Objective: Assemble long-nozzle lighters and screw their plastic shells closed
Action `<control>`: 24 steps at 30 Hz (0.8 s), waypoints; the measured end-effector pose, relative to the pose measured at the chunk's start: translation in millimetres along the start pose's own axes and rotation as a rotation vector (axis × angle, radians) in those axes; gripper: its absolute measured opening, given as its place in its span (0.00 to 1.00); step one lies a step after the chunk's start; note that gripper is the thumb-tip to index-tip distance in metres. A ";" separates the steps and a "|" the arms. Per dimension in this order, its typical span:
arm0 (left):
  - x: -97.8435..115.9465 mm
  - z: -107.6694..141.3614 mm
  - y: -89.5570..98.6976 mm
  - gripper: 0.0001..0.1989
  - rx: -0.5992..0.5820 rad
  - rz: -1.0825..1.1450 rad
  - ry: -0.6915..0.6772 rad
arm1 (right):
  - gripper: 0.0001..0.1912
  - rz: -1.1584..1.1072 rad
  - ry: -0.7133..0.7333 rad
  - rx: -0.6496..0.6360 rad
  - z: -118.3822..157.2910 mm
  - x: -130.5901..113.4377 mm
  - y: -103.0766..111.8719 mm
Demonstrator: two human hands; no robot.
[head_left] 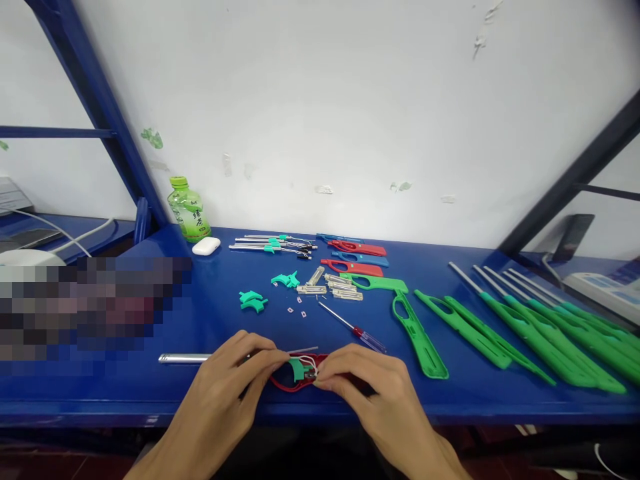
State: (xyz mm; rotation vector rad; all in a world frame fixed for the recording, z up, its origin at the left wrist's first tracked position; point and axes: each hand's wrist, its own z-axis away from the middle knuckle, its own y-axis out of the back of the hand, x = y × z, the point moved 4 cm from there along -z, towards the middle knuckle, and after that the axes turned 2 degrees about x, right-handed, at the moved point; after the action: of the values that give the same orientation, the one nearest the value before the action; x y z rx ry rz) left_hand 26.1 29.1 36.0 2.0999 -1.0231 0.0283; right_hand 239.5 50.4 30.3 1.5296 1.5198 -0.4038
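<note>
A white wall [310,107] with torn bits stuck on it stands behind a blue worktop [210,313]. Blue metal posts lean in on both sides. The 2 hands come up from the bottom and face each other near the front edge. The left hand [227,383] is bent over, its back up, with the thumb and finger tips close together. It is over a shiny metal tube [183,359], and I cannot tell if it grips it. The right hand [383,393] is bent too, with its thumb and first finger pinched on thin white wires [314,362]. Between the hands is a red handle half [287,387], with a green trigger [299,369] at it.

Farther back on the worktop lie a screwdriver [356,329], some clear parts [345,288] and more green triggers [253,301]. Red handle pieces [353,269] lie behind them. On the right are green handles with metal rods [545,320], side by side. At the back left, a green bottle [189,210] stands up by the wall, with a small white case [206,247] just beside it.
</note>
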 end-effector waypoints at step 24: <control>-1.6 1.9 -1.3 0.17 -0.076 -0.044 -0.036 | 0.09 0.171 0.065 -0.055 -0.2 1.4 -6.7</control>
State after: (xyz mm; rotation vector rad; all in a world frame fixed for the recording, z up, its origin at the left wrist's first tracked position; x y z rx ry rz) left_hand 25.3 29.4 33.3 2.0599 -0.9843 -0.0693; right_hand 233.5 50.3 27.0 1.6278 1.4242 -0.2145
